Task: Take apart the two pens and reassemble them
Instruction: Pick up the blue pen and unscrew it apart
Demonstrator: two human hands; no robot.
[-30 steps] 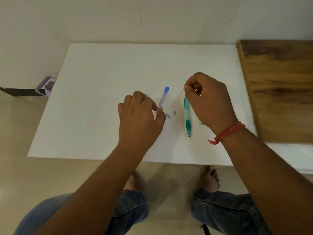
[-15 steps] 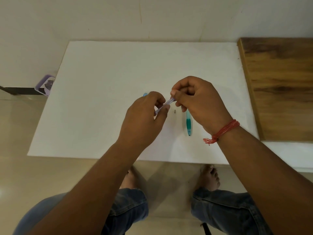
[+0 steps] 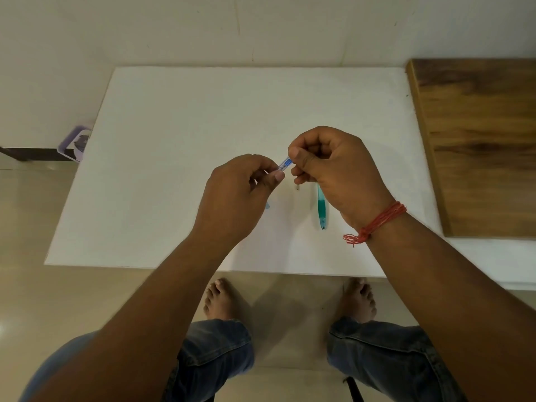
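Note:
Both hands meet above the middle of the white table (image 3: 179, 134). My left hand (image 3: 237, 195) pinches one end of a clear blue pen barrel (image 3: 284, 163), and my right hand (image 3: 333, 166) pinches its other end. Only a short stretch of the barrel shows between the fingertips. A green pen (image 3: 321, 207) lies on the table under my right hand, pointing toward me, its upper part hidden by the hand. A tiny dark part (image 3: 297, 187) rests on the table left of the green pen. A small blue piece (image 3: 267, 205) peeks out beside my left hand.
A wooden board (image 3: 478, 140) borders the table on the right. A purple-edged object (image 3: 76, 144) sits off the table's left edge. My knees and bare feet (image 3: 223, 297) are below the near table edge.
My right hand moved left from above the green pen and closed on the blue barrel's far end. Both hands lifted the barrel slightly off the table.

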